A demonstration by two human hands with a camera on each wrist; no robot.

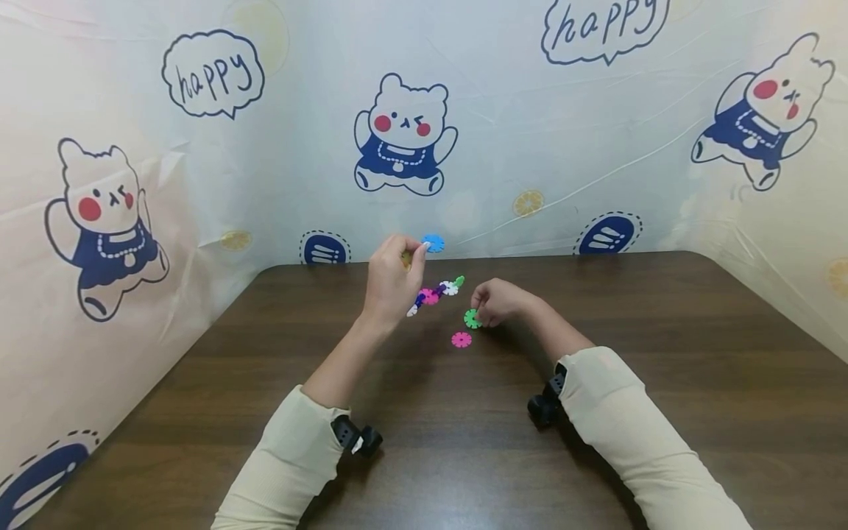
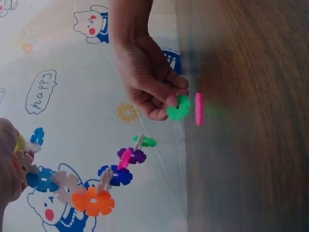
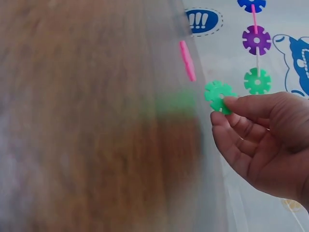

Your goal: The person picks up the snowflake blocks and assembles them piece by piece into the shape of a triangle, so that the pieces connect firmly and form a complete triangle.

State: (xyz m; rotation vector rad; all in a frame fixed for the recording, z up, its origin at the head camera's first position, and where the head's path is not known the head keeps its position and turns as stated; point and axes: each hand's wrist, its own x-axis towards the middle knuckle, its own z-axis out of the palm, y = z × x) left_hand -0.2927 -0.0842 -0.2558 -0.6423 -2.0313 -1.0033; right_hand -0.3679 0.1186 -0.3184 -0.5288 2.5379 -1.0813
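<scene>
My left hand (image 1: 392,283) is raised above the table and pinches one end of a chain of notched plastic interlocking discs. In the left wrist view the chain curves past an orange disc (image 2: 93,201), a dark blue disc (image 2: 121,176) and a purple disc (image 2: 137,155) to a green end disc (image 2: 147,141). A light blue disc (image 1: 433,243) shows by the left fingertips. Between thumb and fingers, my right hand (image 1: 501,302) holds a single green disc (image 3: 217,95), apart from the chain. Close by, a loose pink disc (image 1: 461,339) lies on the table.
The brown wooden table (image 1: 424,456) ends at a patterned cloth (image 1: 490,147) with printed bears, which stands behind it and along both sides. A dark wrist camera (image 1: 545,406) sits at the right cuff, another camera (image 1: 361,439) at the left cuff.
</scene>
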